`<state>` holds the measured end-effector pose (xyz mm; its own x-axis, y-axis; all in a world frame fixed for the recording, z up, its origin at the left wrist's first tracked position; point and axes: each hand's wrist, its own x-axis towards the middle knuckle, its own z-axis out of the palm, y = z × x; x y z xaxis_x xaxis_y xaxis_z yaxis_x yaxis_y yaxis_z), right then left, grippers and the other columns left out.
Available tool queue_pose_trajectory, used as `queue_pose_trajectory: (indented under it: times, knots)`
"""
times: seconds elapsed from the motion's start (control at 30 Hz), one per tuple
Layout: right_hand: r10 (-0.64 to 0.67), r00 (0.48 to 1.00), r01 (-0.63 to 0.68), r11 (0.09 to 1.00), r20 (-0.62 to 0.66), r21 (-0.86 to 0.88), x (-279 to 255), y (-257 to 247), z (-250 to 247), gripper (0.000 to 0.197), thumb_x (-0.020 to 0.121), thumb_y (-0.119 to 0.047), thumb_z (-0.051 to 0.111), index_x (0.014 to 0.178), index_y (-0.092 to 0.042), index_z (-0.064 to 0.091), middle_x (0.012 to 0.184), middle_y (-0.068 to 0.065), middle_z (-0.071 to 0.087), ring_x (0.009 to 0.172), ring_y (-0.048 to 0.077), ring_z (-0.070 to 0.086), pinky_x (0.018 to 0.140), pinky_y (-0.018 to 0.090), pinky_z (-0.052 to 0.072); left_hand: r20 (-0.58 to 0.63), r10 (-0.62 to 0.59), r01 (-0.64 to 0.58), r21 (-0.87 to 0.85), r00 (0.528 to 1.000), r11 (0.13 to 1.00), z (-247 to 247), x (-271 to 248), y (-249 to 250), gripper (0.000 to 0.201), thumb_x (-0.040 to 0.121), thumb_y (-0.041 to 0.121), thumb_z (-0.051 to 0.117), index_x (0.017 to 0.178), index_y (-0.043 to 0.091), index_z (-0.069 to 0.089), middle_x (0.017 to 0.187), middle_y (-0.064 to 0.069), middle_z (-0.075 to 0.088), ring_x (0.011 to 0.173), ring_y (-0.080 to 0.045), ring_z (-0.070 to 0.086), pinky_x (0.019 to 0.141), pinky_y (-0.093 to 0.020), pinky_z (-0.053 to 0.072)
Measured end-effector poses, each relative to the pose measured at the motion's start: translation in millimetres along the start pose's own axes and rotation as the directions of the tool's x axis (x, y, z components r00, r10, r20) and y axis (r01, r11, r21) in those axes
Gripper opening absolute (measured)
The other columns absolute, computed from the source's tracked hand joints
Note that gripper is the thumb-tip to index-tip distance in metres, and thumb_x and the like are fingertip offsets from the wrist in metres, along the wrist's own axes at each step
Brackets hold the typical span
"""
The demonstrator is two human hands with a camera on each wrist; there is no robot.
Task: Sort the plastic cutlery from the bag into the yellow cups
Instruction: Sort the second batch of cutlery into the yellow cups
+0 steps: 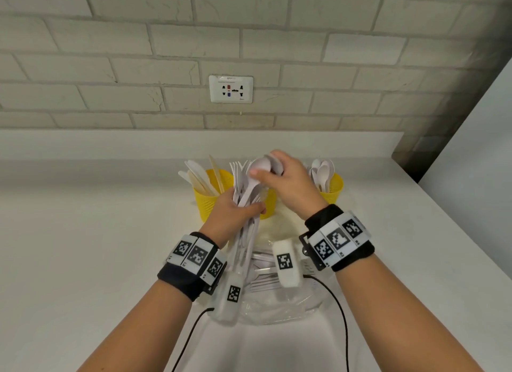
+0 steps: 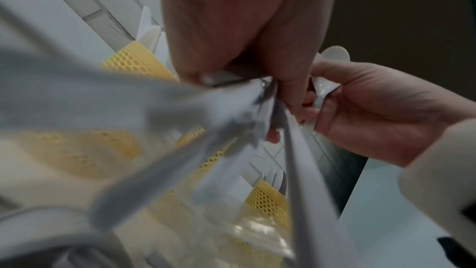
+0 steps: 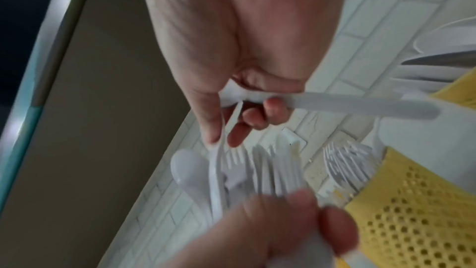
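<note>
A white counter (image 1: 83, 233) runs along a pale brick wall (image 1: 110, 53), and a white socket plate (image 1: 231, 89) is set in the wall straight above the middle cup. Three yellow mesh cups stand in a row on the counter below that socket. The left cup (image 1: 206, 202) holds knives, the middle cup (image 1: 270, 202) is mostly hidden behind the hands, and the right cup (image 1: 332, 190) holds spoons.

On the near side of the middle cup lies a clear plastic bag (image 1: 277, 308), flat on the counter, with more white cutlery showing inside it.

The left hand (image 1: 230, 213) is in front of the middle cup, its fingers and thumb wrapped round a bundle of white forks and spoons (image 1: 243, 188). The bundle stands nearly upright, heads up, its handles reaching down toward the bag.

The right hand (image 1: 291, 186) is above the middle cup, at the top of the bundle. Its fingers are curled round a white spoon (image 1: 261, 164), and the right wrist view shows a second white handle (image 3: 360, 105) running across under the same fingers. That view also shows the thumb and forefinger pinching a thin piece from the bundle.

Both wrists wear black bands with square black-and-white markers.
</note>
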<state>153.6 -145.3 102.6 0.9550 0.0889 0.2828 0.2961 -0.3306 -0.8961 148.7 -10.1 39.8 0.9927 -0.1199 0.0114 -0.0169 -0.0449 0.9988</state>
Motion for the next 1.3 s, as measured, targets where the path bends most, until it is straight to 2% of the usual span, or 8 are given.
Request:
queue_pose_trajectory:
  times: [0.13,0.27,0.43,0.63,0.8,0.9,1.07,1.3]
  knots:
    - [0.067,0.959,0.036,0.935,-0.275,0.352,13,-3,-31,0.008,0.093,0.0,0.046,0.093,-0.008,0.046,0.075,0.008,0.063,0.054,0.001,0.055,0.054,0.014,0.041,0.008,-0.019,0.019,0.022,1.0,1.0,0,2,-8,0.023,0.083,0.011,0.069,0.1,-0.002,0.064,0.076,-0.004,0.071,0.071,-0.014,0.064,0.068,-0.025,0.05]
    - [0.026,0.855,0.133,0.955,-0.518,0.266,27,6,-76,0.016,0.097,-0.006,0.039,0.093,-0.019,0.048,0.072,-0.001,0.055,0.066,0.009,0.053,0.067,0.019,0.046,0.04,0.008,-0.008,0.007,0.999,1.0,2,1,-6,0.011,0.088,0.012,0.063,0.095,0.003,0.064,0.079,-0.003,0.07,0.075,-0.013,0.063,0.072,-0.024,0.051]
    - [-0.009,0.805,0.107,0.986,-0.594,0.129,41,33,-94,0.016,0.097,-0.01,0.035,0.104,-0.016,0.049,0.071,-0.003,0.05,0.069,0.014,0.053,0.076,0.027,0.049,0.029,0.045,-0.043,-0.06,0.999,0.997,4,2,-2,0.018,0.089,0.018,0.064,0.1,0.003,0.064,0.08,-0.002,0.071,0.079,-0.014,0.064,0.074,-0.025,0.051]
    - [0.174,0.879,-0.177,0.984,-0.444,0.033,34,79,-73,0.043,0.087,-0.017,0.062,0.127,-0.013,0.046,0.097,0.004,0.052,0.094,0.015,0.052,0.098,0.036,0.045,0.0,0.069,-0.068,-0.169,0.998,0.983,3,-1,5,0.018,0.086,0.019,0.067,0.101,0.008,0.065,0.08,-0.005,0.073,0.081,-0.019,0.069,0.079,-0.033,0.056]
    - [-0.254,0.874,0.122,0.94,-0.415,-0.32,31,57,-52,0.039,0.082,-0.029,0.069,0.117,-0.015,0.059,0.113,0.0,0.055,0.106,0.012,0.051,0.095,0.023,0.038,-0.004,0.075,-0.074,-0.203,0.997,0.976,1,-2,9,0.023,0.085,0.016,0.068,0.104,0.004,0.065,0.086,-0.012,0.073,0.077,-0.019,0.069,0.074,-0.032,0.057]
    - [-0.075,0.991,0.064,0.993,-0.11,-0.098,27,29,-26,0.026,0.084,-0.026,0.068,0.106,-0.013,0.067,0.102,0.002,0.064,0.095,0.012,0.059,0.089,0.027,0.046,0.031,0.079,-0.071,-0.212,0.996,0.975,2,-4,13,0.016,0.085,0.014,0.068,0.099,0.007,0.065,0.083,-0.011,0.072,0.073,-0.02,0.068,0.072,-0.031,0.057]
    - [0.074,0.968,-0.089,0.995,0.241,0.049,18,11,-6,0.038,0.091,-0.029,0.057,0.096,0.008,0.061,0.079,0.013,0.059,0.068,0.013,0.057,0.077,0.036,0.053,0.017,0.123,-0.115,-0.246,0.992,0.963,-2,-7,18,0.016,0.088,0.01,0.063,0.102,0.005,0.064,0.081,-0.012,0.07,0.069,-0.018,0.066,0.067,-0.028,0.056]
    - [0.188,0.947,-0.262,0.921,0.26,0.289,11,5,9,0.008,0.089,-0.015,0.061,0.085,-0.014,0.068,0.072,0.004,0.061,0.052,0.011,0.055,0.052,0.02,0.051,-0.009,0.13,-0.128,-0.232,0.991,0.964,-16,-7,14,0.026,0.087,0.01,0.066,0.111,0.0,0.062,0.088,-0.014,0.071,0.078,-0.025,0.068,0.074,-0.037,0.056]
